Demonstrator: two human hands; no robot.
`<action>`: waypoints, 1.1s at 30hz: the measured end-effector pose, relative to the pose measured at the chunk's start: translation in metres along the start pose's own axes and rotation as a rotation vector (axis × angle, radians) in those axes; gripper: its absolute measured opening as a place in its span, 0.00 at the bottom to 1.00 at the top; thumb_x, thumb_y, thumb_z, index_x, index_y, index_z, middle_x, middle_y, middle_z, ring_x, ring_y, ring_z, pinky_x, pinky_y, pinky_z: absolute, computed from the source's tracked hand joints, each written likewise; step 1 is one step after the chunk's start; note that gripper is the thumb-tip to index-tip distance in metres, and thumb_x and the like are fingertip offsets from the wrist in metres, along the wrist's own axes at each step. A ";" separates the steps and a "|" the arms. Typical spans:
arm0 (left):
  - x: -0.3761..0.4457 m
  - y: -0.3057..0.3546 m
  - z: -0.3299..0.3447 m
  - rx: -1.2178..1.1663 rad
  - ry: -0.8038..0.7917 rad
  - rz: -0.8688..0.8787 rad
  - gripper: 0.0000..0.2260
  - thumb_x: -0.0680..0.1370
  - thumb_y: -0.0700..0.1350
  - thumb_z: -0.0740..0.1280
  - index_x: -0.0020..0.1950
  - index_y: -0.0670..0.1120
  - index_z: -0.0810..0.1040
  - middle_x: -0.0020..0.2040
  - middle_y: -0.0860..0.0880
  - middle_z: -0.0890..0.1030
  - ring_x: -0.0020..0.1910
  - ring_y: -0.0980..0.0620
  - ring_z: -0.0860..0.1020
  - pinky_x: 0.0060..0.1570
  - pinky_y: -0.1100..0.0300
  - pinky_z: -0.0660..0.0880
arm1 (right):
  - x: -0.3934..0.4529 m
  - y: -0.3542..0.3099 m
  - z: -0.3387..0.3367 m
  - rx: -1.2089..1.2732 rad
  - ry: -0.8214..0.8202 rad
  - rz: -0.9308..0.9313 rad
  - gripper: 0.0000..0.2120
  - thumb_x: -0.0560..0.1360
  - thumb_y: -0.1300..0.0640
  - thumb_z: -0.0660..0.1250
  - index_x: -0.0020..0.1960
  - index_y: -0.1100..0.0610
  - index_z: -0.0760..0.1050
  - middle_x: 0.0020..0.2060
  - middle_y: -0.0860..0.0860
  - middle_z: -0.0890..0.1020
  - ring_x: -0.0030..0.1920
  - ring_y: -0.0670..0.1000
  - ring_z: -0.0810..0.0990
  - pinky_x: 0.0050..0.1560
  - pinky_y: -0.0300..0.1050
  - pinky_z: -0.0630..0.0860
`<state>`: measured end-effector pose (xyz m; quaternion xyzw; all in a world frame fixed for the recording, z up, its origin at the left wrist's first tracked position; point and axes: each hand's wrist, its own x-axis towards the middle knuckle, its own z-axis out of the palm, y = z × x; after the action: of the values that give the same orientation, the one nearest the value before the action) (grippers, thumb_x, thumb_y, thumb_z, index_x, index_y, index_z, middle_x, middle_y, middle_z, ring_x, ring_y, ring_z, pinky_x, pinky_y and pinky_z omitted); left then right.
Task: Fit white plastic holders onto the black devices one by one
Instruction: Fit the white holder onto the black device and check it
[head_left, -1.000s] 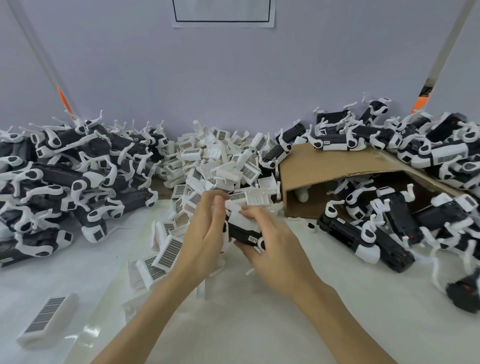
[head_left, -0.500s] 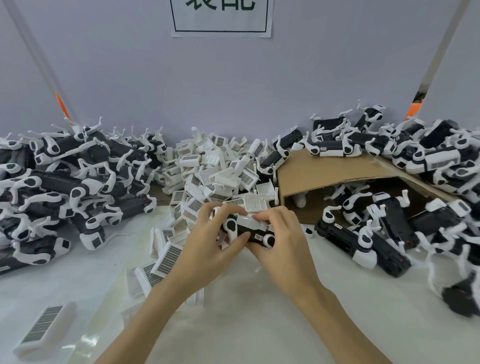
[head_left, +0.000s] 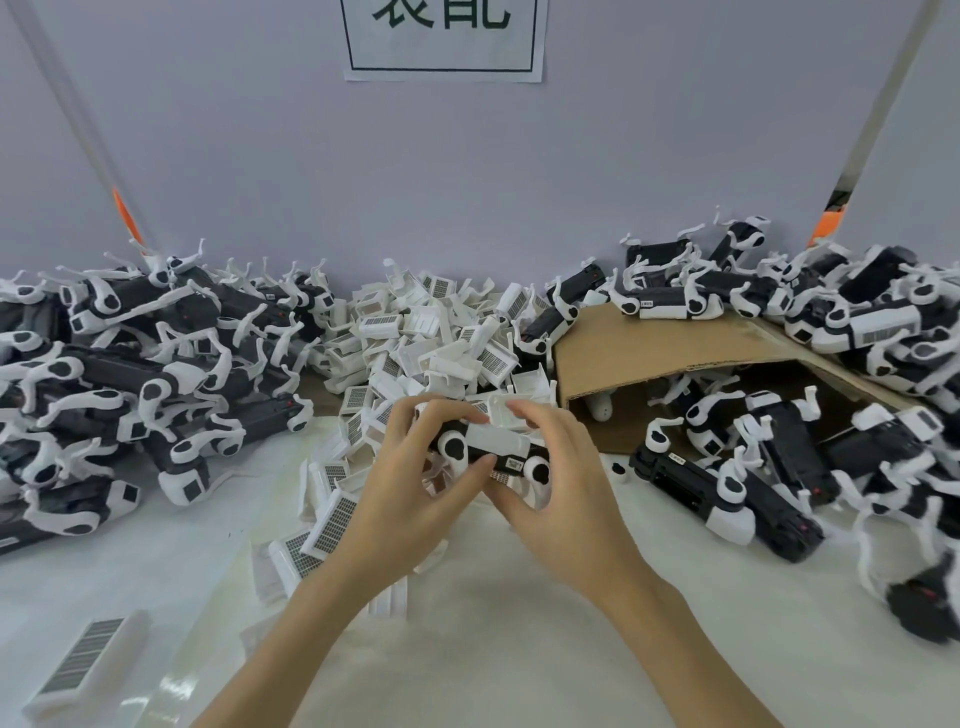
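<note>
Since half a second ago both hands have tightened up around the black device (head_left: 493, 457) and the white holder (head_left: 497, 440) now sits flatter along its top. Left hand (head_left: 410, 499) has its fingers (head_left: 441, 410) curled over the far left end, thumb pressing up from underneath, so it's gripping the device. Right hand (head_left: 566, 499) pinches the right end, fingertips (head_left: 524, 410) hooked over the holder's back edge and thumb on the near side by the small label. So the device is basically held between both sets of fingers, a bit above the bench (head_left: 467, 649).

Just behind it is the loose pile of white holders (head_left: 441, 338). Left of that is a heap of fitted devices (head_left: 130, 364), and on the right a cardboard box (head_left: 675, 353) with more devices in and around it.
</note>
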<state>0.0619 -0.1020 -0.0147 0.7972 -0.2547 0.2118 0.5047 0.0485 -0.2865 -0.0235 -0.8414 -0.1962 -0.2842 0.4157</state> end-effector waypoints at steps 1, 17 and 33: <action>0.000 0.000 -0.003 0.013 -0.015 0.042 0.14 0.80 0.46 0.75 0.63 0.57 0.78 0.64 0.53 0.73 0.64 0.48 0.77 0.54 0.59 0.78 | 0.000 0.001 -0.002 0.038 -0.069 0.026 0.27 0.77 0.50 0.75 0.73 0.50 0.72 0.67 0.42 0.76 0.71 0.45 0.73 0.70 0.42 0.71; 0.010 -0.014 -0.023 0.587 -0.290 0.477 0.28 0.72 0.42 0.80 0.70 0.50 0.77 0.75 0.55 0.77 0.77 0.56 0.72 0.83 0.49 0.54 | 0.000 0.013 -0.010 0.120 -0.403 0.089 0.19 0.79 0.50 0.70 0.69 0.44 0.76 0.55 0.40 0.82 0.58 0.44 0.80 0.58 0.40 0.77; 0.005 -0.007 -0.023 0.285 -0.130 0.074 0.20 0.77 0.63 0.74 0.58 0.49 0.82 0.52 0.61 0.81 0.57 0.57 0.76 0.66 0.53 0.62 | 0.000 0.008 0.002 -0.288 -0.027 -0.183 0.17 0.79 0.45 0.71 0.63 0.53 0.82 0.55 0.43 0.85 0.57 0.50 0.80 0.64 0.52 0.64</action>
<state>0.0678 -0.0793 -0.0073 0.8629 -0.2833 0.2121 0.3608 0.0535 -0.2900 -0.0295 -0.8747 -0.2347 -0.3347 0.2604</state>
